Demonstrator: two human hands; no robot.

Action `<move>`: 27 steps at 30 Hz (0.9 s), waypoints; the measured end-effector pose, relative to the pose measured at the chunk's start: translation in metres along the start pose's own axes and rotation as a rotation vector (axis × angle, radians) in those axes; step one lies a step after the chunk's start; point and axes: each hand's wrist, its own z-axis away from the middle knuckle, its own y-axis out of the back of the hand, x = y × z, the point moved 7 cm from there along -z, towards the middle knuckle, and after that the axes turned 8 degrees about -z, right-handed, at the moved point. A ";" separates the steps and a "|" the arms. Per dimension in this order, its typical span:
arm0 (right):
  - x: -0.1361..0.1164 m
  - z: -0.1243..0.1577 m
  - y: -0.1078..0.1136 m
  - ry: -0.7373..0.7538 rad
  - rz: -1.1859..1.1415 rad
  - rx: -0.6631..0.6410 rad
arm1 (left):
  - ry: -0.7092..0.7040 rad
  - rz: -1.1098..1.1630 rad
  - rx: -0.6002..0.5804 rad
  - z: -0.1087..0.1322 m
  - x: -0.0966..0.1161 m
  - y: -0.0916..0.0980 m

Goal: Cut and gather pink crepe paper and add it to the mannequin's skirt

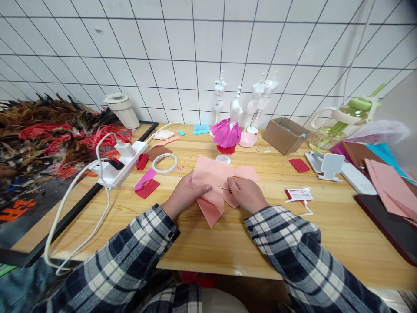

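Between my hands is a salmon-pink sheet of thin, crinkled paper (211,171), held just above the table, with one corner hanging towards me. My left hand (185,193) pinches its left side, thumb on top. Closed at the right side of the sheet, my right hand (246,191) grips a thin metal tool (224,188) whose slim tip points left across the paper. The rest of that tool is hidden in the fingers. Another flap of the pink paper (246,172) spreads behind my right hand. Beyond it stands a small white dress form (236,108) in a magenta ruffled skirt (227,135).
More white dress forms (267,93) stand by the tiled wall. At left are a tape roll (164,163), a corded power strip (125,163), a cup (122,111) and feathers (42,126). To the right are a cardboard box (285,134), a phone stand (331,166) and a bottle (342,121).
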 end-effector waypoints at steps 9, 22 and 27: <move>-0.003 0.001 -0.003 0.015 -0.047 -0.004 | -0.020 -0.006 0.000 0.002 0.002 -0.002; -0.008 0.001 -0.008 0.045 0.031 0.050 | -0.050 -0.040 -0.008 0.000 -0.002 -0.002; -0.008 0.001 -0.007 0.038 0.063 0.050 | -0.061 -0.089 -0.037 0.000 0.001 -0.006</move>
